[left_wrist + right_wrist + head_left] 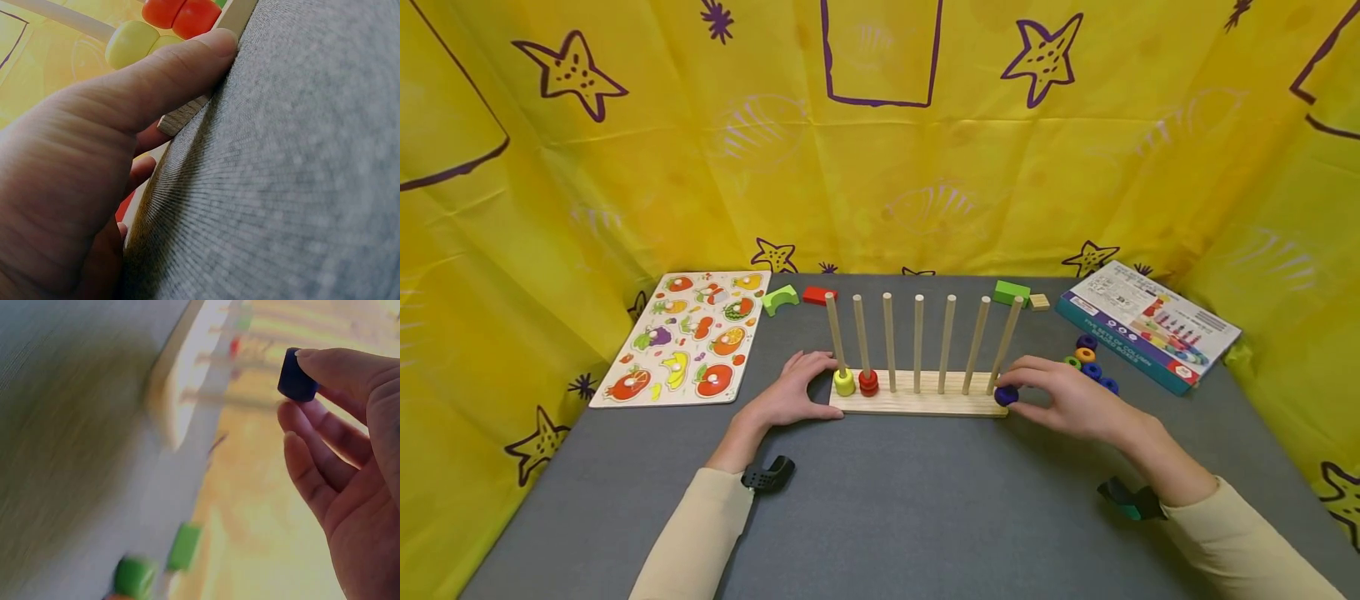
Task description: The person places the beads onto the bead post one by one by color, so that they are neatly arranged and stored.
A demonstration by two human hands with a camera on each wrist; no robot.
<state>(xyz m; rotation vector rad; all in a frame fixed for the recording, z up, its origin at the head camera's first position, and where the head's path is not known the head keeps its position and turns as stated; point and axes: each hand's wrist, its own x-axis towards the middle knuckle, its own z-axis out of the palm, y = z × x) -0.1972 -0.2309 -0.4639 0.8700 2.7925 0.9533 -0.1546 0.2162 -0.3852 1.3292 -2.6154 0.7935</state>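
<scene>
A wooden base [917, 405] with a row of several upright pegs stands mid-table. Yellow beads [844, 382] sit low on its leftmost peg, and red beads [868, 383] on the one beside it. My left hand [797, 389] grips the left end of this peg rack, thumb along the front edge and fingers behind, as the left wrist view also shows. Between thumb and fingertips, my right hand [1071, 396] pinches a dark blue bead [297, 376]. In the right wrist view that bead is raised off the table, near the rack's right end.
Loose beads [1085, 355] in blue, orange and green lie right of the rack, before a game box [1150, 325]. A fruit puzzle board [681, 342] lies at the left. Behind the rack are a green arch block [781, 298], a red block [820, 295] and a green block [1011, 292].
</scene>
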